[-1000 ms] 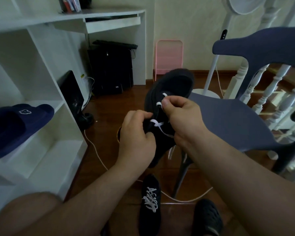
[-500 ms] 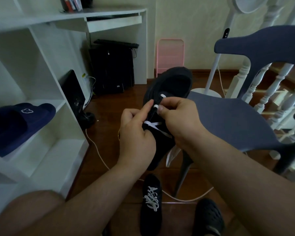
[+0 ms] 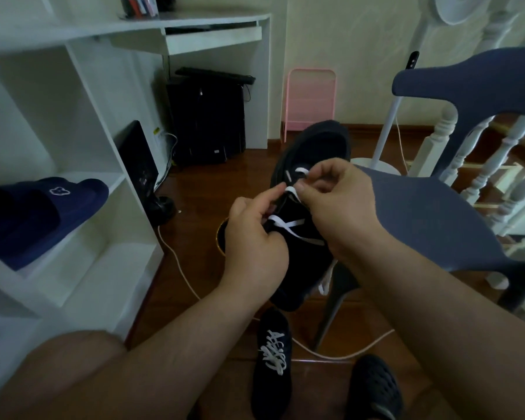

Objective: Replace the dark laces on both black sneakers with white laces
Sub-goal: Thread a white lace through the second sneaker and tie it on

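A black sneaker is held up in front of me, its opening facing away, over the edge of a blue chair seat. A white lace crosses its lower eyelets, and a loose end hangs below the sole. My left hand grips the sneaker's left side, forefinger stretched up to the lace. My right hand pinches the white lace near an upper eyelet. A second black sneaker, laced in white, lies on the floor below.
White shelving stands at the left with a navy slipper on it. A black clog lies on the floor beside the second sneaker. A white cable runs across the wooden floor. A fan stand and white balusters are at the right.
The sneaker has been raised slightly and turned. My right hand drew the lace up toward an upper eyelet, and my left forefinger stretched up beside it.
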Action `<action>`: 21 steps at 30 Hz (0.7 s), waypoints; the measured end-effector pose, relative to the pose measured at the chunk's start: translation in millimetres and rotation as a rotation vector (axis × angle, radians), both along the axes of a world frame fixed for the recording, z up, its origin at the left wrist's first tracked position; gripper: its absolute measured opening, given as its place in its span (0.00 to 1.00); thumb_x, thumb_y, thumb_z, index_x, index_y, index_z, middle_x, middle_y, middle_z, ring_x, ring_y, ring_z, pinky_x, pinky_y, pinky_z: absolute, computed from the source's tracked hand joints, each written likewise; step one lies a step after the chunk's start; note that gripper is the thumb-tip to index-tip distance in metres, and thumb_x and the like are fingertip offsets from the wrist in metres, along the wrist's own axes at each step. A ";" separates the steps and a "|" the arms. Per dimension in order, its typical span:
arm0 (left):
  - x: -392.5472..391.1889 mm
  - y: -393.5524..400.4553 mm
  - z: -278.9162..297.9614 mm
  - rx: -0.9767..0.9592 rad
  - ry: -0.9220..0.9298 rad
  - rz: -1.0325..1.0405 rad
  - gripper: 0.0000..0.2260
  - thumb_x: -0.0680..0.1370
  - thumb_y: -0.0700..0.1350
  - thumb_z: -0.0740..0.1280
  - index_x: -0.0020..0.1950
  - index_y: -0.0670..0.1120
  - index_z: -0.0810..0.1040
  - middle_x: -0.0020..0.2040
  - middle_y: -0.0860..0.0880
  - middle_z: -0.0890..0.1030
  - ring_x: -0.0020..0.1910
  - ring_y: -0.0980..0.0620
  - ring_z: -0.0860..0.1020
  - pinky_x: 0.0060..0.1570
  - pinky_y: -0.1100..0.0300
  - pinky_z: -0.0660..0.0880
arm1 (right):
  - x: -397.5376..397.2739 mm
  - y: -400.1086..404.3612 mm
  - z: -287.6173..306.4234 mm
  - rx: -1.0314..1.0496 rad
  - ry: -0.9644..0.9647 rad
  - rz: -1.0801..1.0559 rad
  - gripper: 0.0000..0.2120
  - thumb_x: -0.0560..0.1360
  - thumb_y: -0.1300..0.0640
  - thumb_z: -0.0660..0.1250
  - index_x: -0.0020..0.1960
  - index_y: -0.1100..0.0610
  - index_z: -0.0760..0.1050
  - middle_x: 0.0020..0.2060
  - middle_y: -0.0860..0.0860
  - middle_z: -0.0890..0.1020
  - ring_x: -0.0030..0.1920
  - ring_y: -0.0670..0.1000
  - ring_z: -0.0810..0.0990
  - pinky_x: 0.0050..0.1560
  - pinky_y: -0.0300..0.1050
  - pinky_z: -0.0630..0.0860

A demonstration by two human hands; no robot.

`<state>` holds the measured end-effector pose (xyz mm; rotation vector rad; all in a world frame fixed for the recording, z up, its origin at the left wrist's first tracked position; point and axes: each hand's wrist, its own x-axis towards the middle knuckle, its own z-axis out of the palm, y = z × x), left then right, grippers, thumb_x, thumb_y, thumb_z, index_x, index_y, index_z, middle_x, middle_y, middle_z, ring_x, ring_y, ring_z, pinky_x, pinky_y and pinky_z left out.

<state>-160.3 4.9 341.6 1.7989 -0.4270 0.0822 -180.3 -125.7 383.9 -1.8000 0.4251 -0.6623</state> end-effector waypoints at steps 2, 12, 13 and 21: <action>-3.1 0.4 -0.6 0.006 -0.030 0.006 0.34 0.75 0.26 0.63 0.69 0.61 0.77 0.60 0.64 0.71 0.60 0.64 0.74 0.64 0.64 0.77 | 0.0 -0.7 -1.0 -0.016 0.036 0.038 0.09 0.77 0.63 0.73 0.50 0.50 0.79 0.39 0.47 0.86 0.40 0.41 0.85 0.41 0.35 0.80; -8.8 -1.9 1.4 0.261 -0.089 -0.138 0.48 0.74 0.24 0.59 0.80 0.71 0.62 0.81 0.68 0.59 0.69 0.64 0.61 0.59 0.81 0.59 | 0.2 -0.5 -6.2 -0.064 0.010 -0.076 0.10 0.76 0.58 0.74 0.48 0.46 0.75 0.38 0.46 0.84 0.38 0.40 0.83 0.39 0.35 0.78; -9.7 -2.3 1.0 0.247 -0.064 -0.144 0.48 0.74 0.24 0.59 0.80 0.70 0.60 0.81 0.68 0.59 0.66 0.67 0.59 0.57 0.80 0.60 | 0.2 0.1 -6.9 -0.079 0.011 -0.063 0.10 0.76 0.57 0.75 0.47 0.46 0.76 0.37 0.46 0.84 0.39 0.40 0.83 0.40 0.36 0.79; 14.4 1.1 -6.4 -0.040 0.154 -0.025 0.40 0.79 0.28 0.64 0.73 0.73 0.71 0.65 0.61 0.81 0.64 0.59 0.80 0.62 0.54 0.81 | -3.7 -11.9 -0.6 -0.049 0.042 0.258 0.18 0.79 0.69 0.66 0.60 0.48 0.79 0.49 0.43 0.88 0.52 0.39 0.85 0.53 0.39 0.82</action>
